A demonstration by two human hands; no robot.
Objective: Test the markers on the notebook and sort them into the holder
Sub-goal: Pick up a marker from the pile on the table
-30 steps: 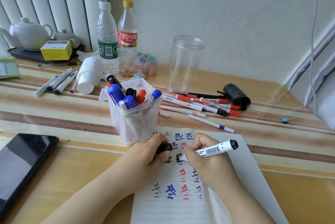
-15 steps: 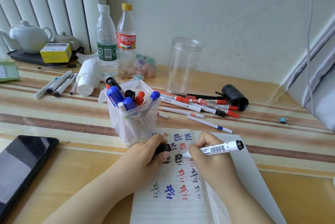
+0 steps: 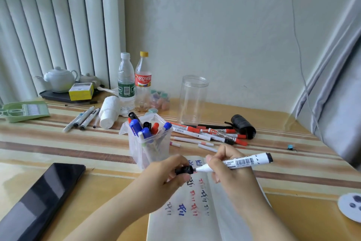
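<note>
From the head view, the right hand [image 3: 232,170] pinches a white barcode-labelled marker with a black end [image 3: 240,162], held level above the open lined white notebook [image 3: 187,221] on the striped tabletop [image 3: 78,143]. The left hand [image 3: 166,180] grips a small black marker cap [image 3: 184,169] just at the marker's tip. Just beyond the left hand stands the clear plastic square holder [image 3: 150,143], holding blue, red and black capped markers. More loose red-capped and white markers [image 3: 211,133] lie to its right.
</note>
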